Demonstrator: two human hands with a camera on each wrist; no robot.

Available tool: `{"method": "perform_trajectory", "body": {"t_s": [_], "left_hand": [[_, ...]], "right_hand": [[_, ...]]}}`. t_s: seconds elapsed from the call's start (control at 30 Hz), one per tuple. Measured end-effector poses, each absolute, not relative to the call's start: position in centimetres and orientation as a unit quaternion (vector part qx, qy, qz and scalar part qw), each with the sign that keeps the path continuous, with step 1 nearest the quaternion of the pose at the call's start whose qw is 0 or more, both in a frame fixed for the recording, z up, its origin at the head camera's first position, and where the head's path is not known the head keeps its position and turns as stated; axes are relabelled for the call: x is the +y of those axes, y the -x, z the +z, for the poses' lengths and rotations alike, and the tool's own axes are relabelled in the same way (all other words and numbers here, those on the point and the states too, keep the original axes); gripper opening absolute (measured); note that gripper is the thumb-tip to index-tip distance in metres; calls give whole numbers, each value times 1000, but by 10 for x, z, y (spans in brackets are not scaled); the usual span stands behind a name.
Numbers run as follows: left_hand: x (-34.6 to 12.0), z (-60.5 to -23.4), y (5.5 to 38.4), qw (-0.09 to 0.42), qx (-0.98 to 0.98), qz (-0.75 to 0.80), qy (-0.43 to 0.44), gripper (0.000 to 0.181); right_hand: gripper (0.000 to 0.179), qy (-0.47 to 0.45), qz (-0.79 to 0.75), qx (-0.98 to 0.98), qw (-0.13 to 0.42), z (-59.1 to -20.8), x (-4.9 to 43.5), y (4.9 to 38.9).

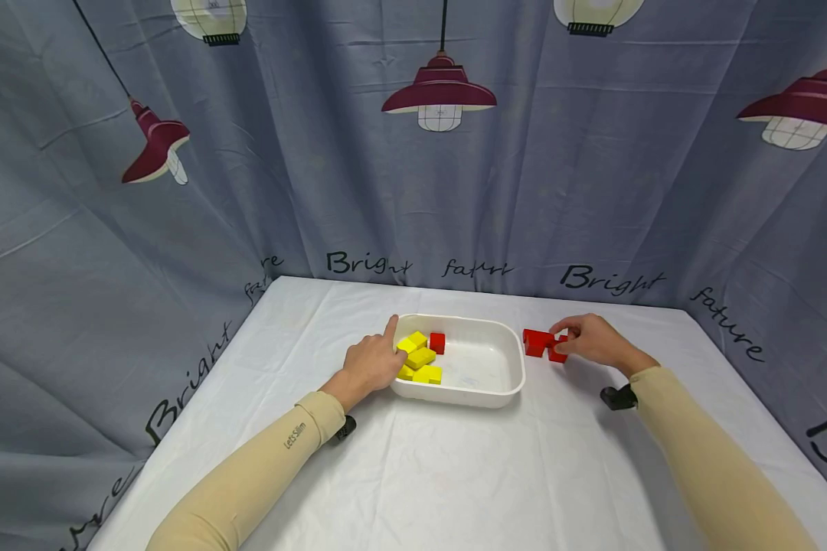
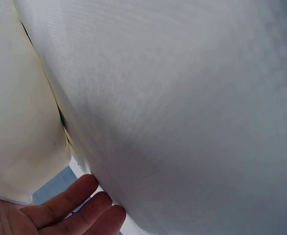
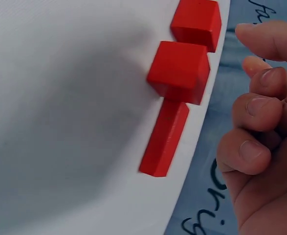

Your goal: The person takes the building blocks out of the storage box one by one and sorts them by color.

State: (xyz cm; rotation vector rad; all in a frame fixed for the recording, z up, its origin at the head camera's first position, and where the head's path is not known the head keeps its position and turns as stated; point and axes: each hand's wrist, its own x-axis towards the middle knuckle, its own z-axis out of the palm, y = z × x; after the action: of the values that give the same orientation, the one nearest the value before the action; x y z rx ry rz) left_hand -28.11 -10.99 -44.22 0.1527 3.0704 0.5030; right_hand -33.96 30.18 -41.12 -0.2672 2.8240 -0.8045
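A white plastic tray (image 1: 470, 396) stands on the table with several yellow blocks (image 1: 422, 357) at its left end and one red cube (image 1: 437, 343) beside them. My left hand (image 1: 371, 362) holds the tray's left wall, its index finger stretched along the rim. In the left wrist view the other fingers (image 2: 70, 200) lie outside the tray wall (image 2: 21, 112); the thumb is hidden. My right hand (image 1: 593, 340) hovers at the red blocks (image 1: 536, 341) right of the tray. Its thumb and index finger are apart, holding nothing. The right wrist view shows two red cubes (image 3: 180, 68) and a narrow red bar (image 3: 164, 139) in line.
A white cloth (image 1: 427, 474) covers the table. Behind it and along both sides hangs a grey-blue curtain (image 1: 344, 168) printed with lamps and lettering. Black wrist cameras (image 1: 619, 397) sit under both sleeves.
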Motion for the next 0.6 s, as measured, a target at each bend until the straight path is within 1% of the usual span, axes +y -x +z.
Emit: {"method": "perform_trajectory", "body": {"t_s": [0.17, 0.4, 0.6], "left_hand": [[-110, -441, 281, 13, 986, 159, -49, 77], [-110, -442, 281, 12, 987, 155, -50, 76], [-109, -442, 281, 9, 986, 157, -50, 76]], "right_hand": [[40, 110, -267, 953, 95, -399, 294, 337], [41, 128, -265, 950, 107, -388, 278, 335], [38, 154, -263, 946, 110, -379, 263, 333]]}}
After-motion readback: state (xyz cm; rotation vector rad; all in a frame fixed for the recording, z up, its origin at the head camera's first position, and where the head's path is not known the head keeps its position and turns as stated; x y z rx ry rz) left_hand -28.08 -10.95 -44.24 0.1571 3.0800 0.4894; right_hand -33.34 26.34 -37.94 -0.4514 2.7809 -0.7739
